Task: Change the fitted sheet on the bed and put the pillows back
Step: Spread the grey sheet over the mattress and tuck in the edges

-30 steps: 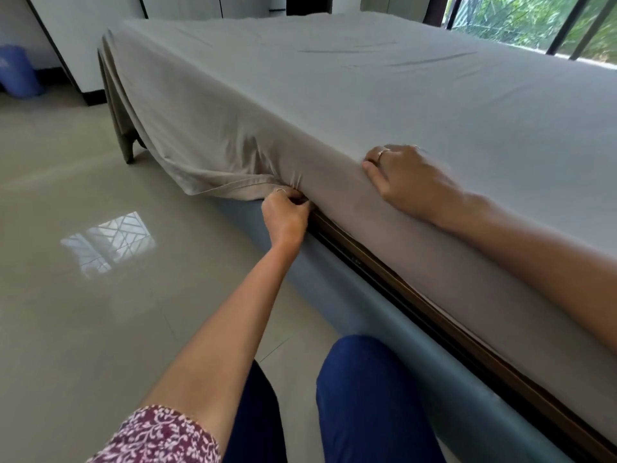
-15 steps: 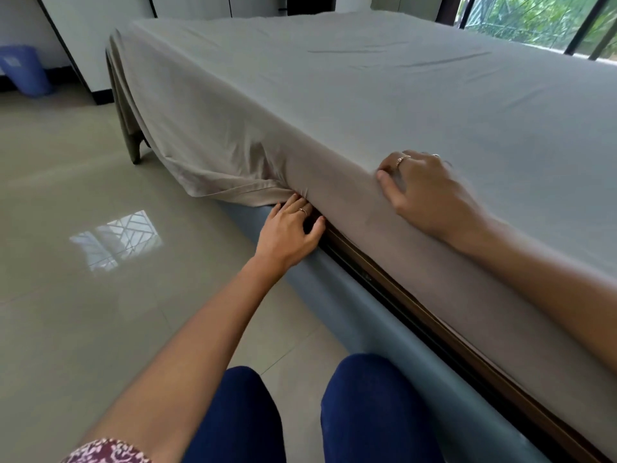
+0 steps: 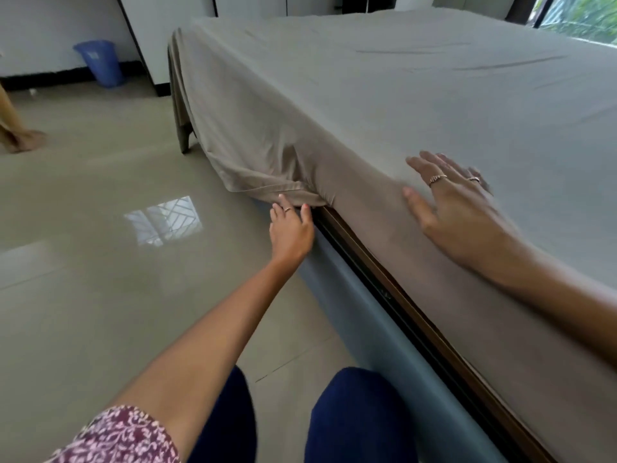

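A taupe fitted sheet (image 3: 384, 105) covers the mattress. Near me its side is tucked down to the brown bed frame (image 3: 397, 295); further along, its hem (image 3: 267, 187) hangs loose in a fold over the blue bed base (image 3: 360, 325). My left hand (image 3: 290, 228) reaches up with straight fingers, its fingertips touching the underside of the loose hem. My right hand (image 3: 457, 208) lies flat with spread fingers on the mattress's top edge, pressing the sheet. No pillows are in view.
Glossy beige floor tiles (image 3: 100, 262) stretch to the left. A blue bin (image 3: 98, 61) stands by the far wall next to a white cabinet (image 3: 160, 35). A person's bare foot (image 3: 23, 138) is at the far left. My knees (image 3: 354, 416) are beside the bed base.
My left hand let go of the sheet edge it gripped under the mattress, opened, and moved along to the loose hem. My right hand slid along the top edge and flattened.
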Tool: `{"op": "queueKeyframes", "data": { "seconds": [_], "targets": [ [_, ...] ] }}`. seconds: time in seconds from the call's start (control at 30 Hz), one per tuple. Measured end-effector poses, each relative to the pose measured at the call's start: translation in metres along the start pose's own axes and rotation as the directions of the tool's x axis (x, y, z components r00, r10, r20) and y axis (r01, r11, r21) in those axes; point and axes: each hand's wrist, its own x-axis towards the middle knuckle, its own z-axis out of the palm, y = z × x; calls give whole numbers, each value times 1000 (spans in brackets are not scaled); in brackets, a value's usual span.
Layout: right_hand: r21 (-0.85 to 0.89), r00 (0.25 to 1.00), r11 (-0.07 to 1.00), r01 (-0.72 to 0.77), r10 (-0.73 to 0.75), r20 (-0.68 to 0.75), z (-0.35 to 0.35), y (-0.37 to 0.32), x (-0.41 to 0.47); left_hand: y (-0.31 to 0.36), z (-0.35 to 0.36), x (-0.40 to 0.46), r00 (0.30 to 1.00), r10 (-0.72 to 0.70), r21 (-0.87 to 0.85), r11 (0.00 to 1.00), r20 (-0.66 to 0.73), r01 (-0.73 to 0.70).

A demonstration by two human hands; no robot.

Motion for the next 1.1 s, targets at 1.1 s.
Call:
{"op": "queueKeyframes", "data": {
  "seconds": [1.1],
  "targets": [
    [-10,945,1000,-19,21,325,-2,-10,33,31,-16,26,925,135,-34,987,-354,-157]
  ]
}}
